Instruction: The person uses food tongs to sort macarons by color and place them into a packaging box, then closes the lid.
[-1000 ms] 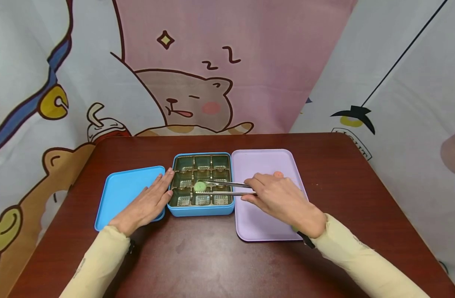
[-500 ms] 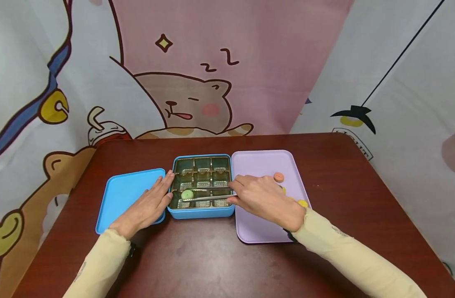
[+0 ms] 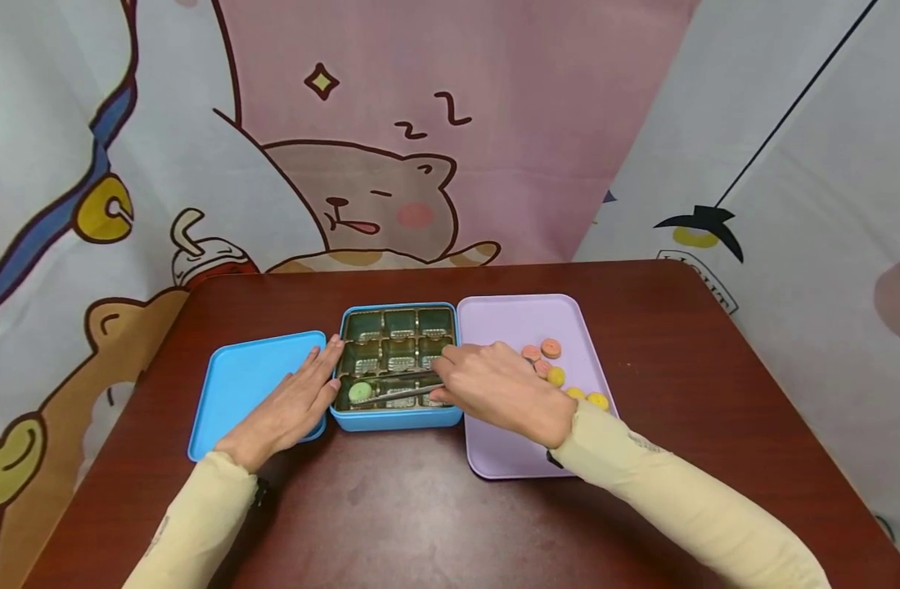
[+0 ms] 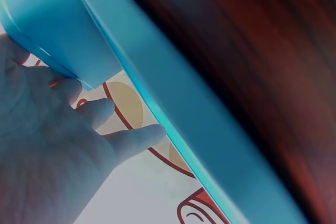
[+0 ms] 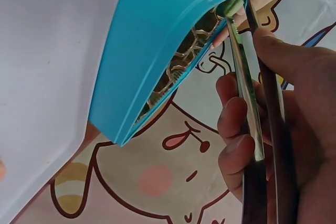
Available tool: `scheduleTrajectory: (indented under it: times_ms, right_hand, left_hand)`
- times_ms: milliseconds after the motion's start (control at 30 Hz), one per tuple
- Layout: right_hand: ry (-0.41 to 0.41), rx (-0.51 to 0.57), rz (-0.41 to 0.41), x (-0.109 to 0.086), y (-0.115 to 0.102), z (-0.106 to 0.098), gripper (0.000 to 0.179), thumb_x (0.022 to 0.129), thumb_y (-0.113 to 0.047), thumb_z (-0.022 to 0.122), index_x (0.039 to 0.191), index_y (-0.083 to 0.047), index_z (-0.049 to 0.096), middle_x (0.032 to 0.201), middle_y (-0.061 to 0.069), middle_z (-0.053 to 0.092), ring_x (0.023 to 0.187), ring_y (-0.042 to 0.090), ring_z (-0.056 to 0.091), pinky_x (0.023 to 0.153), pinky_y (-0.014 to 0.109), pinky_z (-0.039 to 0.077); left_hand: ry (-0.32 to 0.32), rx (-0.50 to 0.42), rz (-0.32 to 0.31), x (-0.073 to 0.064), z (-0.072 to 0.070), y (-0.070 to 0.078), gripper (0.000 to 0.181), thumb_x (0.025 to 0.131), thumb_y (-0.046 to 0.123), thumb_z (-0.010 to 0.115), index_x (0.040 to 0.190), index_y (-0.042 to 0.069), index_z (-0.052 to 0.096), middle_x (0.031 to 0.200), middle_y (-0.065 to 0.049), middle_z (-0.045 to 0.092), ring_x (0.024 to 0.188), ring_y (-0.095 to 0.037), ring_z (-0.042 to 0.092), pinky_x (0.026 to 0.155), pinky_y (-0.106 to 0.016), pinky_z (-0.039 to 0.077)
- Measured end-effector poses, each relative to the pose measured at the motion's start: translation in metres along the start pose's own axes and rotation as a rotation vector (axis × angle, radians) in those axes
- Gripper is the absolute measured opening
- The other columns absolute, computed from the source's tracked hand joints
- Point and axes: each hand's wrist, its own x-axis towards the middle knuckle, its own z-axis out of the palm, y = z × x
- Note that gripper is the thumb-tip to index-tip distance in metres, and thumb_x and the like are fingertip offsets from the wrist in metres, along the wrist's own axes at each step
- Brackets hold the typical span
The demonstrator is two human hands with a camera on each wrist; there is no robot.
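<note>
My right hand (image 3: 494,384) grips metal tongs (image 5: 242,74), its fingers curled round both arms. A green macaron-like round (image 3: 360,393) sits between the serrated tips, at the front left compartment of the blue box (image 3: 398,421). Whether the tips still squeeze it cannot be told. A gold-coloured divided insert (image 3: 402,325) lines the box. My left hand (image 3: 291,409) lies with straight fingers against the box's left side, over the right edge of a blue lid (image 3: 244,380). In the left wrist view, the thumb touches or nearly touches the lid's rim (image 4: 173,103).
A lavender tray (image 3: 505,319) stands against the box's right side. On it lie several pink rounds (image 3: 551,348) and yellow rounds (image 3: 556,376), partly behind my right hand. The brown table (image 3: 391,507) extends in front, and a cartoon-printed cloth (image 3: 524,123) hangs behind.
My right hand has moved left and slightly forward over the box, carrying the green round from the middle into the front left compartment. More rounds on the tray have come into view. My left hand stays.
</note>
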Motion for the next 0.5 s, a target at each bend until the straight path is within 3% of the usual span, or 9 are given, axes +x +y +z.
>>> scheduleTrajectory:
  times_ms: [500]
  right_hand:
    - [-0.012, -0.083, -0.032, 0.012, -0.006, 0.001, 0.037, 0.099, -0.044, 0.070, 0.079, -0.013, 0.066, 0.073, -0.001, 0.058, 0.062, 0.020, 0.061, 0.046, 0.038, 0.052]
  left_hand:
    - [-0.002, -0.012, -0.004, 0.000, 0.001, -0.001, 0.063, 0.114, 0.041, 0.030, 0.168, 0.013, 0.012, 0.174, -0.004, 0.007, 0.158, -0.040, 0.010, 0.115, -0.074, 0.020]
